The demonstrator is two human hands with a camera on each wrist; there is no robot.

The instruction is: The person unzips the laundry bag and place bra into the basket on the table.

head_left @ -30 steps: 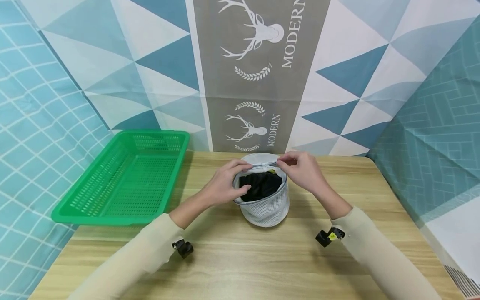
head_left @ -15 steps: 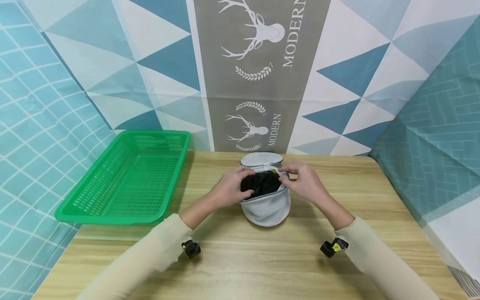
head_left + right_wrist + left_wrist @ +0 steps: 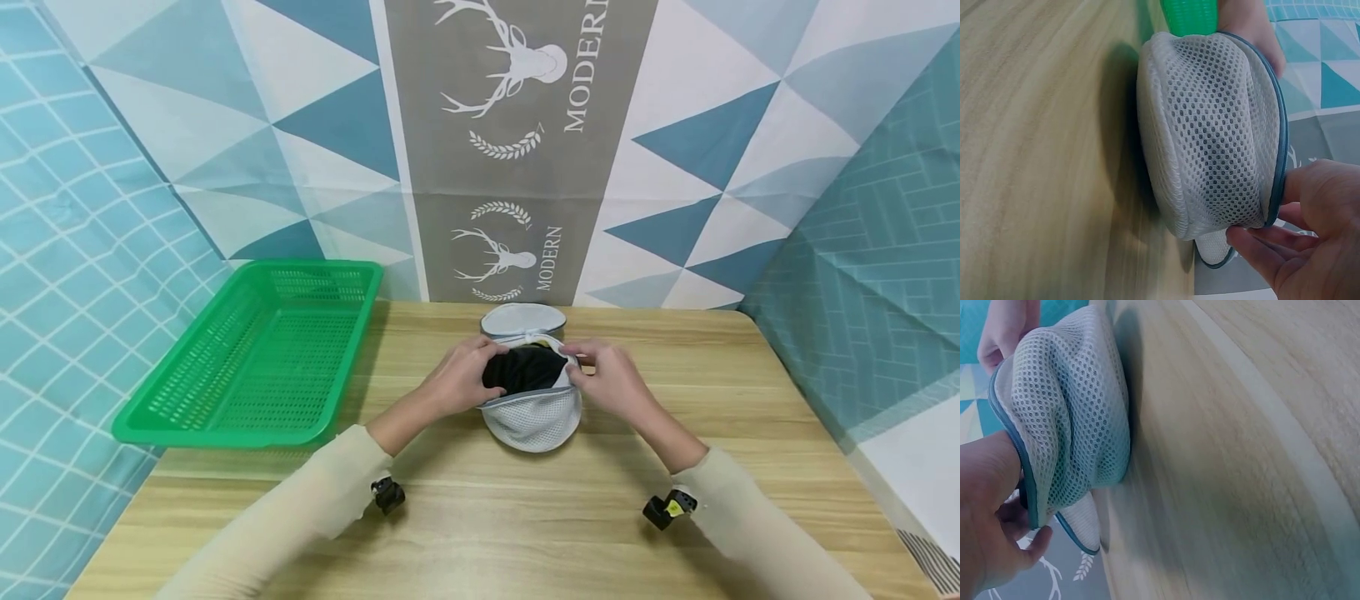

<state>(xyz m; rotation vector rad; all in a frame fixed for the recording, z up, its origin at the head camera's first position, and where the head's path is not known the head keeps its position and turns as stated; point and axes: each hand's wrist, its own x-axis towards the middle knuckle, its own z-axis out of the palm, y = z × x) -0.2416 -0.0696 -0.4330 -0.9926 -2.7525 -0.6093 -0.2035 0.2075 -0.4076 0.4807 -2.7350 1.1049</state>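
Note:
A white mesh laundry bag (image 3: 532, 423) with a grey zip edge stands at the far middle of the table. Its round lid (image 3: 523, 318) is folded back towards the wall. Black cloth (image 3: 525, 369) lies inside, with a bit of yellow at its far side. My left hand (image 3: 463, 379) holds the left side of the rim, and some fingers are hidden inside in the left wrist view. On the opposite side, my right hand (image 3: 609, 379) pinches the rim; the right wrist view shows its thumb and fingers at the zip edge (image 3: 1282, 150).
A green plastic basket (image 3: 247, 437) stands to the left on the wooden table (image 3: 517, 525). Patterned cloth walls (image 3: 495, 175) rise behind and at both sides. A small black camera (image 3: 388, 495) sits at the left wrist, another (image 3: 670, 508) at the right.
The right hand has moved from the far edge near the lid down to the right rim. The lid now lies further back, and the left hand has shifted slightly right.

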